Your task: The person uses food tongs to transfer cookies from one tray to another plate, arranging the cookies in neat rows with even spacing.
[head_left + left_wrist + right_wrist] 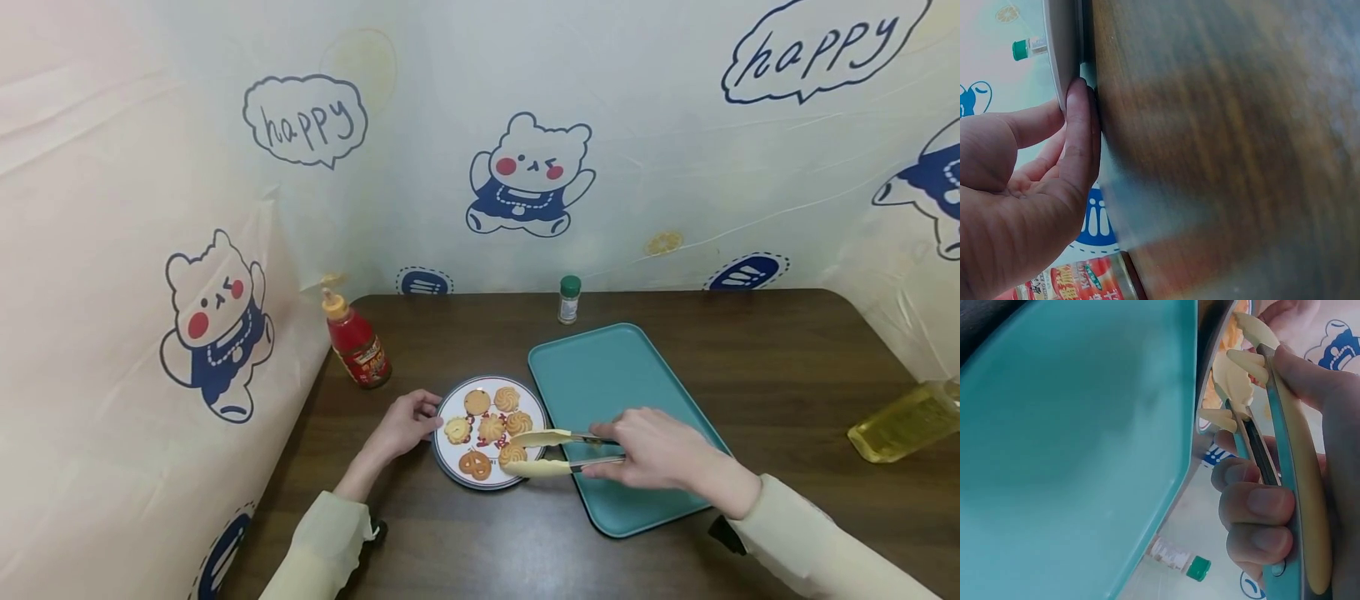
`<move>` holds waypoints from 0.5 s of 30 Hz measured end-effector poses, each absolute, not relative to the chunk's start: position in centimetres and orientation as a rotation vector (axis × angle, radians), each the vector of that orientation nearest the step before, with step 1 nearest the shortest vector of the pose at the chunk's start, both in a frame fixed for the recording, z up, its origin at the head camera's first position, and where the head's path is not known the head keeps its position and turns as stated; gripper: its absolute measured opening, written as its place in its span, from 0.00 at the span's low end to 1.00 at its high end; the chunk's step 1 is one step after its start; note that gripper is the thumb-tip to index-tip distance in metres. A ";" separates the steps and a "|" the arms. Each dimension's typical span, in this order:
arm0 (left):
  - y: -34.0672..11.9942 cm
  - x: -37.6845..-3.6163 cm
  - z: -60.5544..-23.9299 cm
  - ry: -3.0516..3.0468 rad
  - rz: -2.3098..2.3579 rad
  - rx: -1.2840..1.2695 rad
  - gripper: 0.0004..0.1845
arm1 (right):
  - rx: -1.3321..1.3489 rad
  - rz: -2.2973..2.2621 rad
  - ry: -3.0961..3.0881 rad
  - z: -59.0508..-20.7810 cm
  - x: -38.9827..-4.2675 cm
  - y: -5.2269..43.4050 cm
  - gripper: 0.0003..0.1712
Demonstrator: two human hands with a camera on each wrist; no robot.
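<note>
My left hand (pixel 405 423) pinches the left rim of a white plate (pixel 450 475) with a dark edge; in the left wrist view the thumb (pixel 1038 125) lies on one side of the rim and fingers on the other. Several round cookies (pixel 491 428) and a pretzel-shaped cookie (pixel 475 465) lie on the plate. With my right hand (pixel 652 450) I grip metal tongs (pixel 596 462) with cream-coloured tips. The tips are spread apart on either side of a swirled cookie (pixel 513 453) at the plate's lower right. Whether they touch it I cannot tell.
A teal tray (pixel 607 371) lies right of the plate, under my right hand. A red sauce bottle (pixel 358 346) with a yellow pump stands at the left. Behind the tray is a green-capped shaker (pixel 569 300). A bottle of yellow oil (pixel 903 421) is at the far right.
</note>
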State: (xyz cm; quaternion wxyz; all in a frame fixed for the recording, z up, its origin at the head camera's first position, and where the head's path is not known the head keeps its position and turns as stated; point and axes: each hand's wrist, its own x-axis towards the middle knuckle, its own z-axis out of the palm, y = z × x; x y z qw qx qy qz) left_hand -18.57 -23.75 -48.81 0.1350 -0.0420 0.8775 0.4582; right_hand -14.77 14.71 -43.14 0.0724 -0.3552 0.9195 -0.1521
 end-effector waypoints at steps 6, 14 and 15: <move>-23.8 -18.5 -48.8 2.538 1.335 -0.114 0.18 | -1.051 -0.422 2.759 -42.9 -14.8 14.4 0.36; -23.8 -18.4 -48.7 2.545 1.329 -0.122 0.17 | -1.070 -0.403 2.766 -42.6 -14.8 14.2 0.36; -23.8 -18.5 -48.7 2.546 1.330 -0.117 0.17 | -1.071 -0.400 2.768 -42.5 -14.8 14.2 0.36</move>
